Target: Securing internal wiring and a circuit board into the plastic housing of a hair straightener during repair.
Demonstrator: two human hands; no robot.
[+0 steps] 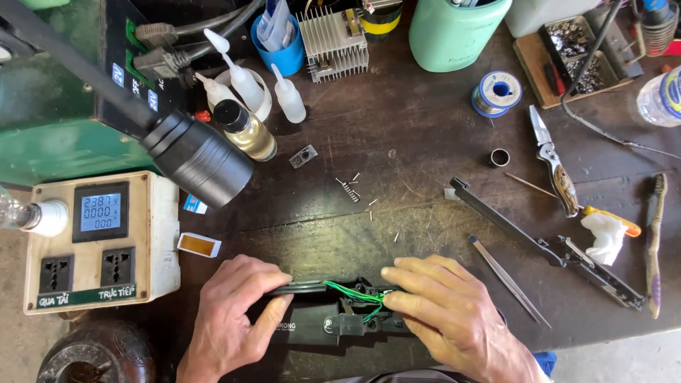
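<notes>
At the far left, about nine o'clock, a cream power-meter box (99, 241) with a lit blue display and two sockets sits on the dark workbench (425, 163). Just above it, toward ten o'clock, a black cylindrical lamp head (197, 158) juts out from a green machine (50, 135). A small amber-and-white block (198, 245) lies beside the box.

At seven o'clock the left hand (230, 319) is clamped on the left end of a black plastic device (333, 312), thumb and fingers wrapped around its edge. The device lies at six o'clock, close to the near edge of the bench, opened so that green wires (355, 294) show in its middle. At five o'clock the right hand (447, 312) presses flat on the device's right end, fingers together and extended toward the wires, fingertips touching them.

Above the hands, near the centre, small screws and a spring (351, 190) lie scattered. At twelve o'clock stand white squeeze bottles (245, 89) and a finned heatsink (332, 42). Toward three o'clock lie metal tweezers (507, 280), a long black strip (546, 245), a folding knife (557, 170) and a toothbrush (656, 241); a solder spool (496, 92) sits at one o'clock.
</notes>
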